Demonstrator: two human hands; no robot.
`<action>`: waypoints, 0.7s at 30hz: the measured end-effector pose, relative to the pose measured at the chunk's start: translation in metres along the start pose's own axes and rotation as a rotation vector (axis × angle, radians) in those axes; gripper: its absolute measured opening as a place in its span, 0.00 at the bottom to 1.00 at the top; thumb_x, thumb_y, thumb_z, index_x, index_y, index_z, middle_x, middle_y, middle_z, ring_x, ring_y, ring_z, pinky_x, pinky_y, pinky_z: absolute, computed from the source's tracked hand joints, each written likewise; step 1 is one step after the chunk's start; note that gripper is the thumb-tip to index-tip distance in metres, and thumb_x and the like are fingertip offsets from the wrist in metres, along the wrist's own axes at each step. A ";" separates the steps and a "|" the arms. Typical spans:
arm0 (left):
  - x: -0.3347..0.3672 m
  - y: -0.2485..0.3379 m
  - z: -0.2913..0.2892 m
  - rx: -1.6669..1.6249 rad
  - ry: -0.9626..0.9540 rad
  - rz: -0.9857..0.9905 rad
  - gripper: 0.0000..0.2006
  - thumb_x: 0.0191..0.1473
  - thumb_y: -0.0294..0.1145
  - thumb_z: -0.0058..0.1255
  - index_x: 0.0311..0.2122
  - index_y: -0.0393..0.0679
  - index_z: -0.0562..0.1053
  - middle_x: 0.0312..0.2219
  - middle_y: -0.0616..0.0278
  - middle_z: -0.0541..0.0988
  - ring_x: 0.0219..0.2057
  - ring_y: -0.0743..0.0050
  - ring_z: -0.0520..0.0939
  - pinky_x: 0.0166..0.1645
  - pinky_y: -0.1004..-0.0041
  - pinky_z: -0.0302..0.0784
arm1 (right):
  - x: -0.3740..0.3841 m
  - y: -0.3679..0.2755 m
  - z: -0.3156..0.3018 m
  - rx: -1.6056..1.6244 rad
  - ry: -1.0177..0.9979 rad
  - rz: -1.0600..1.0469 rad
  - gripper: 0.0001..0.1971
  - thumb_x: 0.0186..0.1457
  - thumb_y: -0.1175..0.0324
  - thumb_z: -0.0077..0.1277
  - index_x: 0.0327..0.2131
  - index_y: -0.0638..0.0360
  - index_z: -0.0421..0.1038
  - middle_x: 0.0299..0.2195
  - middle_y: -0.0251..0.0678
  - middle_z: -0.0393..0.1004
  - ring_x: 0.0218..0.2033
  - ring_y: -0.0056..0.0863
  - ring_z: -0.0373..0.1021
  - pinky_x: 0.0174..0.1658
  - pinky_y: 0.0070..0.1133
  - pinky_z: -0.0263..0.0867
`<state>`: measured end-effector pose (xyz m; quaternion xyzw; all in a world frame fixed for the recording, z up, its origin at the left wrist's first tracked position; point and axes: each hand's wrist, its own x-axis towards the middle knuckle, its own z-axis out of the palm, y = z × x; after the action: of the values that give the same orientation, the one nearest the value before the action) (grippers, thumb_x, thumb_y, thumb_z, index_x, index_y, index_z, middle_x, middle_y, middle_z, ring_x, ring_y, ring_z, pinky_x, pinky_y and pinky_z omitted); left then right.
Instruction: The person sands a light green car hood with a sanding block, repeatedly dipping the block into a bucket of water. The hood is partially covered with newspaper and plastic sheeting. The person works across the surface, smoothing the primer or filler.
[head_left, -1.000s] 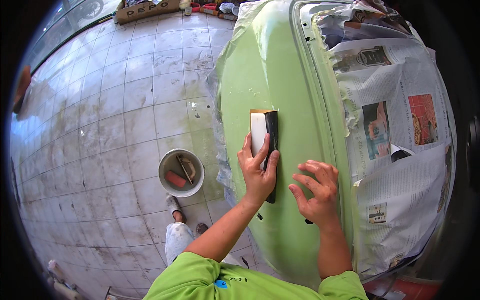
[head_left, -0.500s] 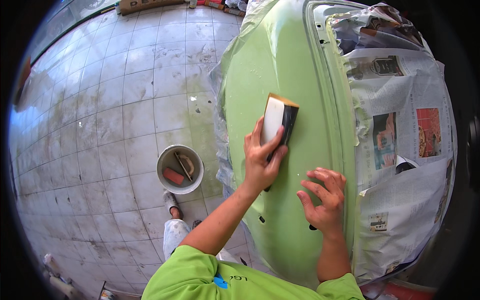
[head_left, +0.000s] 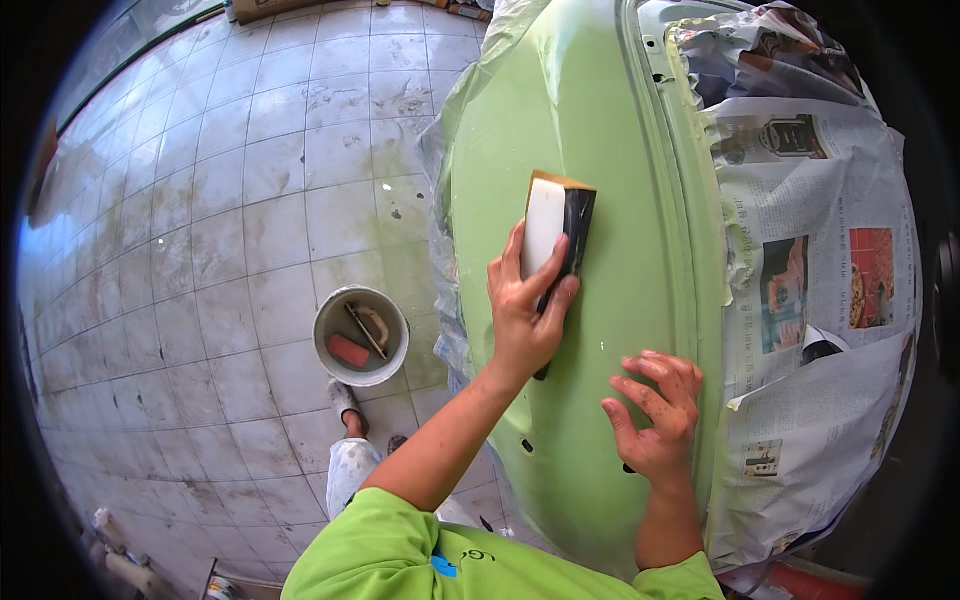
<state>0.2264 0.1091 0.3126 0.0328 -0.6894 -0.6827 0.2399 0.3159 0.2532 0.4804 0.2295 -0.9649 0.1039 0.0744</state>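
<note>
My left hand [head_left: 528, 310] is wrapped round a long sanding block [head_left: 542, 225], white on one face and black on the other, with a yellowish-brown edge of sandpaper at its far end. The block lies on a curved, light green car body panel [head_left: 580, 130]. To its right, my right hand [head_left: 660, 415] is over the same panel with fingers spread and slightly bent, holding nothing. Whether its fingertips touch the surface I cannot tell. Small dark holes [head_left: 527, 446] show in the panel near both wrists.
Newspaper [head_left: 770, 200] taped down covers the area right of the panel. Clear plastic sheeting [head_left: 447, 250] hangs along its left edge. On the tiled floor [head_left: 220, 290] stands a grey bucket [head_left: 335, 372] of water with a red block [head_left: 347, 350] and a handled tool [head_left: 374, 328] inside.
My left hand and the sanding block have shifted slightly away from me along the panel. The right hand sits slightly further right and lower in view, still spread.
</note>
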 end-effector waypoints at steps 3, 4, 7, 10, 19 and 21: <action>0.035 -0.016 -0.001 -0.013 -0.011 0.117 0.22 0.57 0.32 0.62 0.58 0.47 0.80 0.66 0.37 0.68 0.64 0.43 0.69 0.68 0.56 0.58 | 0.004 0.001 -0.002 0.001 -0.010 -0.013 0.12 0.45 0.67 0.71 0.35 0.52 0.83 0.43 0.30 0.81 0.50 0.36 0.73 0.57 0.35 0.61; 0.076 -0.030 0.008 -0.061 0.028 0.064 0.22 0.57 0.33 0.62 0.58 0.48 0.80 0.65 0.39 0.70 0.62 0.46 0.71 0.68 0.59 0.59 | 0.004 0.002 0.000 0.008 -0.003 -0.016 0.12 0.45 0.67 0.71 0.35 0.52 0.83 0.43 0.30 0.81 0.50 0.36 0.73 0.57 0.35 0.61; 0.206 -0.096 0.004 -0.083 0.133 -0.107 0.20 0.59 0.49 0.59 0.57 0.66 0.81 0.64 0.42 0.72 0.64 0.39 0.69 0.69 0.52 0.61 | 0.008 -0.007 0.003 0.024 0.001 -0.049 0.12 0.45 0.68 0.71 0.35 0.52 0.83 0.42 0.30 0.81 0.50 0.36 0.73 0.57 0.35 0.61; 0.209 -0.103 0.012 0.009 0.151 -0.184 0.21 0.61 0.52 0.57 0.58 0.68 0.80 0.63 0.40 0.72 0.61 0.36 0.72 0.68 0.52 0.63 | 0.009 -0.006 0.004 0.013 -0.002 -0.039 0.12 0.45 0.68 0.71 0.35 0.52 0.83 0.42 0.30 0.81 0.50 0.36 0.73 0.57 0.34 0.61; -0.049 -0.016 -0.002 0.103 0.084 -0.095 0.22 0.61 0.35 0.59 0.61 0.49 0.78 0.65 0.34 0.68 0.61 0.40 0.70 0.68 0.55 0.58 | -0.003 -0.004 -0.001 -0.017 -0.005 0.017 0.12 0.45 0.68 0.71 0.35 0.53 0.83 0.42 0.31 0.81 0.51 0.38 0.73 0.57 0.34 0.62; 0.022 -0.095 -0.006 0.098 0.249 -0.358 0.20 0.64 0.36 0.56 0.60 0.44 0.78 0.57 0.33 0.76 0.58 0.42 0.76 0.65 0.59 0.64 | 0.000 -0.003 0.003 -0.002 -0.003 0.004 0.11 0.45 0.68 0.70 0.35 0.54 0.83 0.42 0.31 0.81 0.51 0.38 0.73 0.57 0.34 0.62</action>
<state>0.1827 0.0888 0.2273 0.2502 -0.6699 -0.6709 0.1963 0.3173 0.2499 0.4783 0.2277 -0.9656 0.1025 0.0732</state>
